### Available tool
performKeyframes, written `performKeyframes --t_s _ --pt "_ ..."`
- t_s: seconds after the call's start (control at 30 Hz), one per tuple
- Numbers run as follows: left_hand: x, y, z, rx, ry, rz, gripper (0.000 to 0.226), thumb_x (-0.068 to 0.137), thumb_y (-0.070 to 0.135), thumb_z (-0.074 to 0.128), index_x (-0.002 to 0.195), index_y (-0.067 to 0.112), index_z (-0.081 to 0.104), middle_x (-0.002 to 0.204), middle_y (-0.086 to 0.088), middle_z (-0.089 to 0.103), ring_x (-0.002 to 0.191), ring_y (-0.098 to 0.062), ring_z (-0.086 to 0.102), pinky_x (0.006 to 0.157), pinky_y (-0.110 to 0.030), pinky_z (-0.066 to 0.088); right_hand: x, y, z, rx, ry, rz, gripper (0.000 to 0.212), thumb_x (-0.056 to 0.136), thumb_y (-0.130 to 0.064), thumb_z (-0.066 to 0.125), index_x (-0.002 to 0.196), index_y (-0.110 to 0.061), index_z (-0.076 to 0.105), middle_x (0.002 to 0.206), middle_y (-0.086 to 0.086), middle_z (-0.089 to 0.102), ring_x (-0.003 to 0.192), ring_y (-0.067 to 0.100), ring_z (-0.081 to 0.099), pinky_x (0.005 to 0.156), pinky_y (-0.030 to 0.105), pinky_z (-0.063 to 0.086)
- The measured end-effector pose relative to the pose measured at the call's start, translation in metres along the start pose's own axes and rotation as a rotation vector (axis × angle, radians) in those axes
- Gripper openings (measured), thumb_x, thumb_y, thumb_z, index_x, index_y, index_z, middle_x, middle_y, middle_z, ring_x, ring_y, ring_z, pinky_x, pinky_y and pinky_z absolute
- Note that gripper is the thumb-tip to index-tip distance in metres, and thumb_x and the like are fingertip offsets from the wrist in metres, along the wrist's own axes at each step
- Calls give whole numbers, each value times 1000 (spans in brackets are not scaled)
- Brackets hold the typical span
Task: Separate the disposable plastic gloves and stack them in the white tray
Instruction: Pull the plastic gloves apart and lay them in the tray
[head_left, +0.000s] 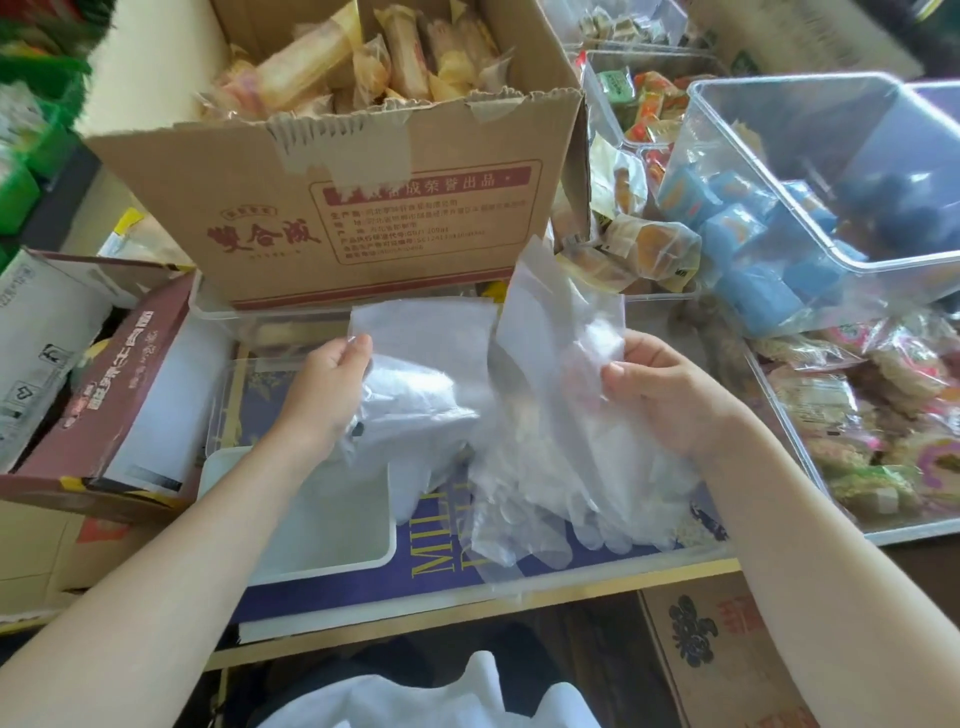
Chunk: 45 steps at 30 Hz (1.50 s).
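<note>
Left hand (332, 379): raised over the work area, thumb and fingers pinching the left portion of the disposable plastic gloves (467, 415).
Right hand (660, 389): thumb and fingers pinching the right portion of the same bunch, near its upper edge.
Gloves, position: held between both hands above the table; glove fingers hang down and rest on a purple printed box (441, 571), just right of the white tray.
White tray (384, 535): rectangular, sits under the left forearm, on the purple box; its interior is partly covered by the arm and the hanging gloves.
Behind: open cardboard carton (363, 208) with red print and torn tape, filled with wrapped snack bars (322, 57); it stands directly behind the gloves.
Right: clear plastic bin (831, 171) tilted, holding blue packets (737, 234); below it a clear tray of wrapped cakes (883, 415); loose wrapped pastries (644, 244) lie between carton and bin.
Left: maroon carton (124, 374) on its side; green crates (31, 140) at the frame edge.
Hard to make out: the gloves are translucent and overlap, so their count cannot be told; whether any glove lies in the tray cannot be told.
Cut off: white cloth (467, 696) at the bottom edge; brown carton (727, 654) lower right.
</note>
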<state>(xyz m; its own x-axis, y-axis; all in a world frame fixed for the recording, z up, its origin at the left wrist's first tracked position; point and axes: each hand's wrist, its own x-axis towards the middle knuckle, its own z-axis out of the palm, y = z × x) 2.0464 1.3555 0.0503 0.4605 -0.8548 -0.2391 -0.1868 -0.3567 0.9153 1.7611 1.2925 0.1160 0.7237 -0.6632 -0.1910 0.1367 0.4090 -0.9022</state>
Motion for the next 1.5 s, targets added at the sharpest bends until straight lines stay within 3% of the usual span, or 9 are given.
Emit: performKeyframes --t_s 0.13,0.27,0.5,0.6,0.73,0.9,1.1,1.3,1.5 --pt "-15 7 7 -134 -116 -94 16 95 43 46 90 31 54 80 16 50 74 0 45 68 -26 36 8 3 17 114 -36 -68 46 65 -32 79 102 -5 70 102 7 71 90 19 68 80 29 54" --pt "-32 16 6 -155 -179 -144 52 68 75 49 72 22 53 56 8 39 50 -13 34 51 -30 24 20 22 35 233 127 -9 100 51 -30 85 131 8 37 114 13 67 101 25 66 80 30 54" --pt "-42 22 -1 -443 -290 -158 25 81 43 66 80 18 67 65 1 64 53 -15 56 56 -22 41 34 46 69 13 487 -42 8 87 -1 52 95 -3 53 88 6 73 76 18 69 72 28 56" --pt "-39 19 -13 -380 -237 -270 61 59 81 50 75 23 59 63 0 45 53 -16 37 55 -31 31 34 53 82 -8 618 -47 13 93 0 46 84 -10 45 85 6 71 62 17 67 65 27 55" --pt "-46 17 -21 -430 -294 -263 59 62 78 51 81 24 68 69 10 53 60 -8 46 57 -28 36 34 62 88 43 805 -37 13 93 -3 45 83 -9 51 75 3 63 52 12 59 47 20 47" --pt "-47 19 -15 -354 -258 -160 11 77 18 73 84 10 68 77 -2 69 72 -22 64 69 -34 50 37 72 97 216 671 -30 19 90 1 51 75 -10 49 70 4 57 49 7 59 67 27 52" --pt "-32 27 -28 -277 -263 -203 14 85 25 66 85 11 65 66 3 57 60 -15 50 60 -28 40 21 68 65 177 357 -49 53 75 -4 71 122 -18 52 87 4 65 76 16 63 74 27 53" --pt "-24 46 -45 -298 -412 -296 7 87 20 61 88 14 64 55 5 65 42 -10 60 36 -15 41 30 25 43 -98 172 -54 41 63 -51 80 93 -26 70 102 -3 67 102 17 59 92 30 44" --pt "-23 54 -50 -290 -431 -302 10 89 16 59 80 14 62 52 5 65 39 -9 58 34 -13 37 53 -4 63 -597 218 20 24 76 -28 74 96 -17 66 91 -4 67 84 4 62 88 25 44"
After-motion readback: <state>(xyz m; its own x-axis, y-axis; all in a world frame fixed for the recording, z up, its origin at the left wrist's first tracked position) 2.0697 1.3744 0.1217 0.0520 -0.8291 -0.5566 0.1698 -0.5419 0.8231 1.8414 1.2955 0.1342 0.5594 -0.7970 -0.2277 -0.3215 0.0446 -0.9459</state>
